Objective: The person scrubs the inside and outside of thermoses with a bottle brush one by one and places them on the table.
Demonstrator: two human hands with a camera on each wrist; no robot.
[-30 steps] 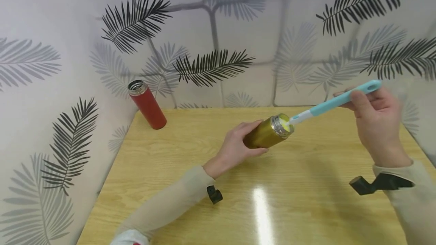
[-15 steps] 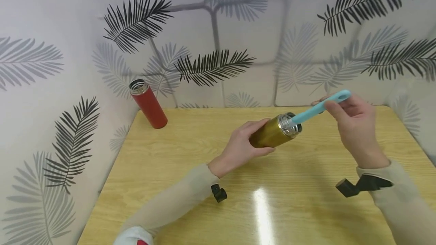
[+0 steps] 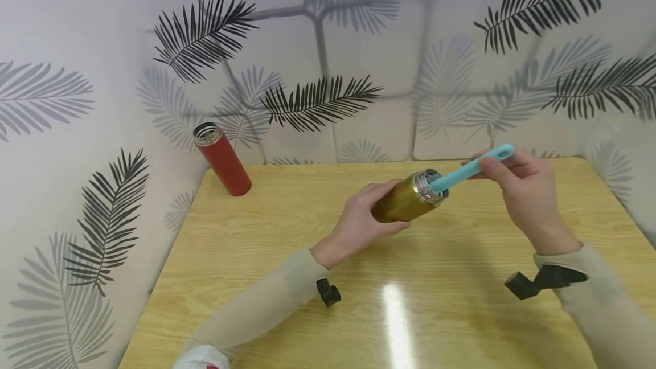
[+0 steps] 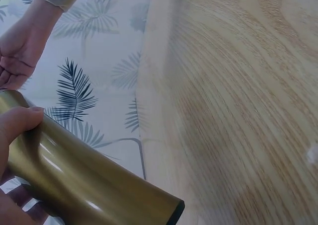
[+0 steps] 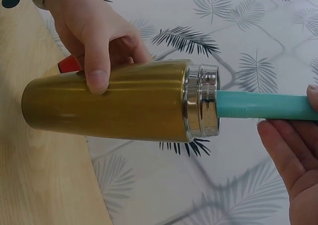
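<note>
At the upper left of the head view, a red cylindrical flask (image 3: 223,160) with a bare steel rim and no lid is seen standing on the far left corner of the wooden table (image 3: 287,300), close against the leaf-patterned wall (image 3: 102,101). The table top is pale, straight-grained and glossy, with a streak of light reflected in the lower middle of the frame.

Near the centre, the left hand (image 3: 359,222) is wrapped round the base end of a gold flask (image 3: 405,202), which is held off the table, lying almost level with its mouth turned to the right. In the right wrist view the thumb (image 5: 97,61) is seen pressed across the smooth, brushed-metal body (image 5: 114,106), and the threaded steel neck (image 5: 202,107) is shiny and ringed. In the left wrist view the rounded bottom edge of the gold flask (image 4: 99,185) is shown at the lower left of the frame, above the table.

To the right of centre, a turquoise plastic brush handle (image 3: 468,168) is pushed into the flask's mouth, so that its head is hidden inside. The handle is ribbed where it enters the neck and smooth further out. Its free end is pinched between the thumb and fingers of the right hand (image 3: 528,198).

Two flasks, one brush and two hands are counted. A dark wrist mount (image 3: 538,281) is worn below the right hand, and another (image 3: 328,292) below the left.
</note>
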